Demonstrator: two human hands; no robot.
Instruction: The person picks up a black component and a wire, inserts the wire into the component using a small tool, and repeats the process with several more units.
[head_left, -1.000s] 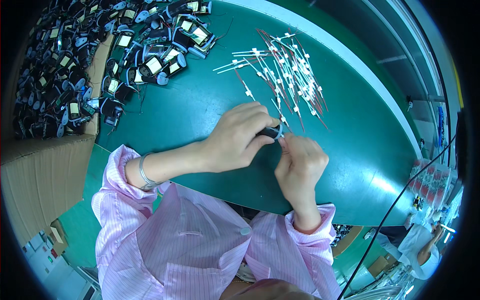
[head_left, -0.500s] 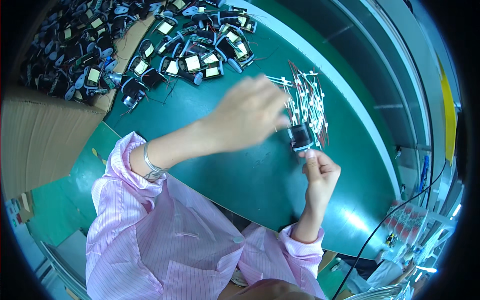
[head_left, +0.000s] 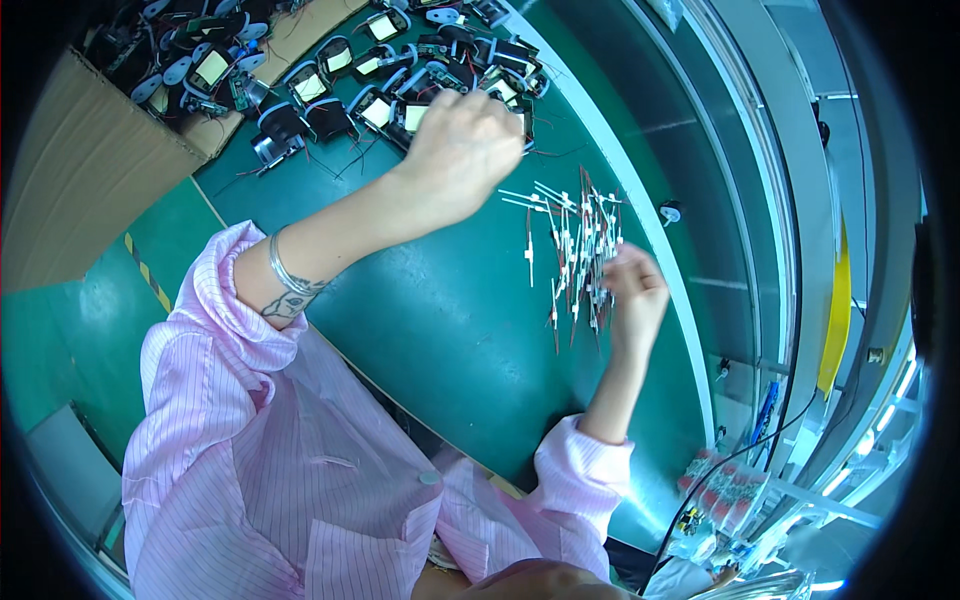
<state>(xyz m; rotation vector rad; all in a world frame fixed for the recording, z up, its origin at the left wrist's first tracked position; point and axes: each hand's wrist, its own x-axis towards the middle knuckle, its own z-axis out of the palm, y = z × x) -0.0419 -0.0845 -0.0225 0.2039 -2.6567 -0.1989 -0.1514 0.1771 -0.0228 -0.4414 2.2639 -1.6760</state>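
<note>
Left hand point(head_left: 460, 145) hangs over the near edge of the pile of small black modules point(head_left: 380, 85), fingers curled down and hidden from above, so cannot tell whether it grips one. Right hand point(head_left: 635, 295) rests at the right side of the scatter of thin wire leads point(head_left: 575, 250), fingers bent onto them, seemingly pinching or sorting a few; exact hold unclear. Leads lie loose on the green surface point(head_left: 450, 320), between the two hands, roughly two dozen, too tangled for an exact count. They look light, thin and springy, easy to bend; best taken at the white sleeved ends, not mid-wire. Modules number well over twenty, spilling from the cardboard box point(head_left: 90, 170) at upper left; light, rigid, with trailing wires that could snag. One silver bracelet point(head_left: 285, 275) sits on the left wrist, pink striped sleeves point(head_left: 230, 440) on both arms.
</note>
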